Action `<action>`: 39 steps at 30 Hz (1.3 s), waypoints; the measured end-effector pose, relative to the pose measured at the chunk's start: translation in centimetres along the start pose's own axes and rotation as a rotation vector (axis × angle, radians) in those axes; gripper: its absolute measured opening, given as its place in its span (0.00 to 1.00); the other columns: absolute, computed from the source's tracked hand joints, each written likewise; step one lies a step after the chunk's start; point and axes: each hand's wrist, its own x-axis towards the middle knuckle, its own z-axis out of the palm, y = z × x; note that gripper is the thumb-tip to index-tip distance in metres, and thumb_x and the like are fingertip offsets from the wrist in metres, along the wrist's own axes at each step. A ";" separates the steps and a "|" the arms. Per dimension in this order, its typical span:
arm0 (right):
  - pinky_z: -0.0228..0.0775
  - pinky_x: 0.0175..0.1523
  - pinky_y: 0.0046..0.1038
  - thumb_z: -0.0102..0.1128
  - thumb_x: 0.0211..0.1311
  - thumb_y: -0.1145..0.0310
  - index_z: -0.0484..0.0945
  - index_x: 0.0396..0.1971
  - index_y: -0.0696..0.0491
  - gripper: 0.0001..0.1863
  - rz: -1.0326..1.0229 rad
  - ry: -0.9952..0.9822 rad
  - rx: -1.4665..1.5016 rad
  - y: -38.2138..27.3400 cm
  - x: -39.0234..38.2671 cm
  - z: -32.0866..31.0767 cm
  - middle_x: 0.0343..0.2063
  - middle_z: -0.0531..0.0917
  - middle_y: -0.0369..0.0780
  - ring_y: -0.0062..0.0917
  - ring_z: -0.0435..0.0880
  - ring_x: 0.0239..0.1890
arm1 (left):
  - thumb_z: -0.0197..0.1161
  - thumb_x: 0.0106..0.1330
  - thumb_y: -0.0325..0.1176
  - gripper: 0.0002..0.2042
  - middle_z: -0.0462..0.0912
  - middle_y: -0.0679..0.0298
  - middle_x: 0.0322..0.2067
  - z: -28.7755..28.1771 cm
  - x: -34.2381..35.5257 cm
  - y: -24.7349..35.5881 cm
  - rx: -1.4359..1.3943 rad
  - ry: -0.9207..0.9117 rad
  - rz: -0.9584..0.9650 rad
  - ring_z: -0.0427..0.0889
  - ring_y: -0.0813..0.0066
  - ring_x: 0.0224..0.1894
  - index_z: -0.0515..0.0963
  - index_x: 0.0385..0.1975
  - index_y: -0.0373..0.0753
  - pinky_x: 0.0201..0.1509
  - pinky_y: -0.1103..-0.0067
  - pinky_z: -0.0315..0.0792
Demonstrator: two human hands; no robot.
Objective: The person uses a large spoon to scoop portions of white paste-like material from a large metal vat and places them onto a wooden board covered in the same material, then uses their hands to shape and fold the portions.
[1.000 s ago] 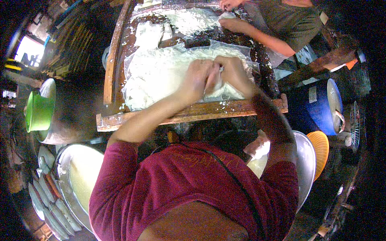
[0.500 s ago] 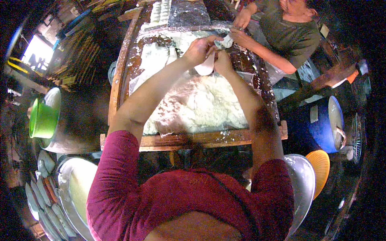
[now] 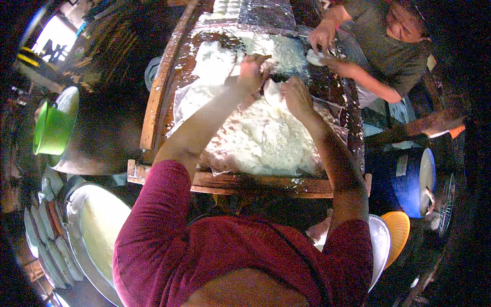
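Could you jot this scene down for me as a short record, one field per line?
Left hand: above the table, blurred; grip unclear
Right hand: holds a white piece
Below the hands: lumpy white mass
Surface: wooden-edged table
Co-worker's hand: at another white piece, right side
To the left: green tub, metal basin with pale contents
To the right: blue barrel

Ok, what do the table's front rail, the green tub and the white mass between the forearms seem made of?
Front rail: wood, worn, from its brown, streaky surface. Green tub: probably smooth plastic, given its even, bright colour. White mass: soft and uneven, possibly curd or dough by its lumpy surface; can't tell which.
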 end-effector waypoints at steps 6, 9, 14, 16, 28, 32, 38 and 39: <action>0.64 0.35 0.34 0.52 0.44 0.80 0.73 0.27 0.57 0.07 0.138 0.090 0.324 2.6 0.4 -0.4 0.25 0.71 0.45 0.39 0.73 0.32 | 0.70 0.43 0.42 0.38 0.56 0.51 0.57 -15.0 1.3 -5.7 0.457 -0.063 -0.121 0.66 0.62 0.51 0.59 0.54 0.34 0.54 0.70 0.62; 0.64 0.36 0.31 0.53 0.41 0.83 0.73 0.27 0.58 0.09 0.092 0.161 0.364 2.2 0.7 -2.2 0.25 0.72 0.45 0.38 0.73 0.31 | 0.70 0.42 0.45 0.49 0.44 0.48 0.61 -19.9 0.2 -9.8 0.434 -0.309 -0.230 0.47 0.58 0.62 0.45 0.60 0.36 0.63 0.71 0.48; 0.65 0.39 0.32 0.52 0.42 0.82 0.72 0.26 0.60 0.07 0.050 0.088 0.337 1.6 0.0 -4.5 0.28 0.73 0.46 0.38 0.73 0.34 | 0.71 0.42 0.38 0.53 0.36 0.48 0.63 -13.6 1.0 -13.6 0.221 -0.434 -0.184 0.35 0.62 0.66 0.36 0.62 0.36 0.66 0.74 0.41; 0.65 0.38 0.32 0.52 0.42 0.82 0.72 0.26 0.60 0.07 0.002 0.082 0.333 1.3 0.2 -4.4 0.28 0.73 0.46 0.38 0.74 0.34 | 0.69 0.44 0.31 0.47 0.46 0.48 0.60 -10.9 1.8 -13.1 0.140 -0.390 -0.127 0.47 0.62 0.63 0.41 0.61 0.34 0.64 0.76 0.47; 0.67 0.37 0.26 0.55 0.48 0.78 0.74 0.27 0.56 0.05 0.018 0.084 0.588 -7.8 14.8 2.8 0.29 0.77 0.44 0.34 0.77 0.33 | 0.60 0.55 0.29 0.28 0.66 0.48 0.51 -16.7 0.7 -12.4 -0.114 -0.173 -0.149 0.71 0.63 0.48 0.59 0.56 0.38 0.50 0.76 0.68; 0.68 0.37 0.30 0.54 0.44 0.76 0.76 0.23 0.53 0.05 0.113 0.348 0.534 -8.6 21.3 9.7 0.26 0.78 0.43 0.36 0.77 0.31 | 0.62 0.53 0.31 0.16 0.76 0.54 0.40 -24.1 -1.5 -5.6 0.317 -0.124 -0.266 0.75 0.68 0.43 0.73 0.42 0.37 0.46 0.76 0.69; 0.70 0.38 0.31 0.53 0.47 0.73 0.80 0.29 0.49 0.08 0.190 0.127 0.371 -7.7 22.5 13.8 0.30 0.80 0.44 0.37 0.79 0.33 | 0.64 0.51 0.31 0.10 0.80 0.58 0.31 -27.8 -9.3 -2.8 0.289 -0.316 -0.319 0.79 0.71 0.33 0.77 0.34 0.37 0.38 0.78 0.73; 0.70 0.39 0.31 0.53 0.49 0.71 0.80 0.30 0.48 0.08 0.124 0.097 0.223 -6.8 21.9 14.0 0.30 0.80 0.44 0.36 0.79 0.33 | 0.64 0.51 0.31 0.10 0.80 0.59 0.29 -27.4 -10.3 -2.7 0.248 -0.378 -0.322 0.80 0.72 0.32 0.78 0.33 0.37 0.37 0.79 0.73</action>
